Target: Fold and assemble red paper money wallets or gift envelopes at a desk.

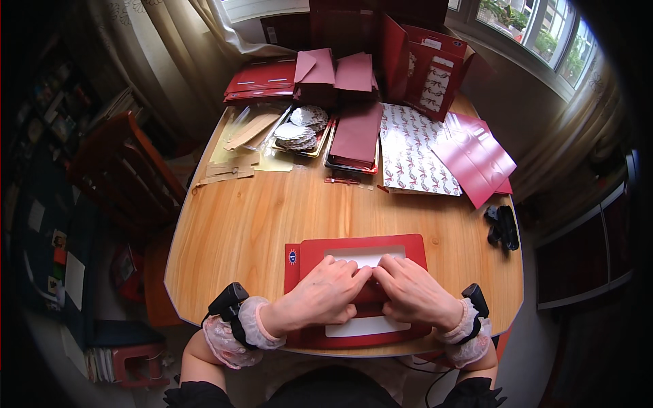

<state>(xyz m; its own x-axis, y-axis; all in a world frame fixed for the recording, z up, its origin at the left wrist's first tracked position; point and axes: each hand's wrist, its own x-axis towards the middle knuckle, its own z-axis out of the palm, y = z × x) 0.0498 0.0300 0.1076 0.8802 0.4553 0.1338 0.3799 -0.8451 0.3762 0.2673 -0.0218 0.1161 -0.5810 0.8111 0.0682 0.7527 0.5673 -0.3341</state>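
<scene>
A red card folder (313, 249) with rounded corners lies flat at the front edge of the table. It has two whitish rectangular panels, an upper one (360, 253) and a lower one (367, 328), and a tab with a round blue emblem (292, 256) on its left side. Over its middle, my left hand (326, 289) and my right hand (413, 289) meet with fingers curled and fingertips almost touching, at the lower edge of the upper panel. Both are closed in a pinch. Whatever is between the fingertips is hidden by the fingers.
Across the back of the wooden table (238, 224) stand stacks of red folders (262, 78), pink envelopes (314, 68), round white pieces (299, 132), dark red cards (357, 132), a patterned sheet (418, 149) and a glossy pink sheet (476, 156). A black object (502, 228) lies near the right edge.
</scene>
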